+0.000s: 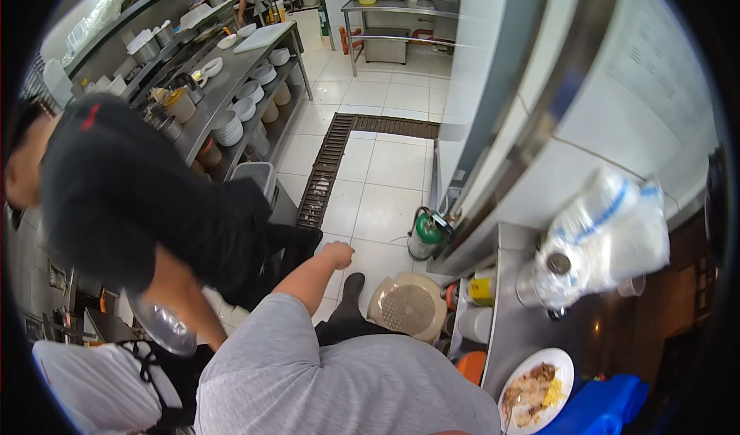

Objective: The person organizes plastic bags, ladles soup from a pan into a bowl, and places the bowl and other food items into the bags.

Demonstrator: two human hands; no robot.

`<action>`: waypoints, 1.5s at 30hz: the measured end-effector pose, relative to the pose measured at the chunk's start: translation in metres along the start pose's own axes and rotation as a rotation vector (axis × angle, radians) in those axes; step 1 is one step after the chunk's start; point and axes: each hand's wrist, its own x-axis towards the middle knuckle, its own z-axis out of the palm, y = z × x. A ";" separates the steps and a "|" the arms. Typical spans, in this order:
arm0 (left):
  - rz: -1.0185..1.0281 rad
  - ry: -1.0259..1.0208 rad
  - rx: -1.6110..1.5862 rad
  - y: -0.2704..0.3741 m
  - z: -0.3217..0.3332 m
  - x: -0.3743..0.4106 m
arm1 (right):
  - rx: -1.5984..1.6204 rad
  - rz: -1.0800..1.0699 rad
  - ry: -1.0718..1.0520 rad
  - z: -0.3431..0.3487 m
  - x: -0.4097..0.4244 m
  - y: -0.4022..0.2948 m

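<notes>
My left hand (338,254) hangs in front of me over the white tiled floor (370,204), its fingers curled in and nothing seen in it. It is near my dark boot (350,296), touching nothing that I can make out. My right hand is out of view. Beside my boot sits a beige round plastic stool or lid (407,306) with a dotted top. On the steel counter (491,371) to my right stands a white oval plate (565,359) with food remains and a utensil. Next to it is a blue plastic container (607,403).
A co-worker in black (133,192) leans close on my left; another person in a white top (104,383) is behind. A green-topped cylinder (428,235) stands by the wall. Steel shelving (231,88) with bowls lines the left. A floor drain grate (329,163) crosses the tiles. Plastic bags (607,233) rest on the counter.
</notes>
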 end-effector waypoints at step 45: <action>-0.830 0.021 -0.847 -0.521 -0.036 0.160 | -0.189 -0.553 -0.568 0.292 0.953 -0.683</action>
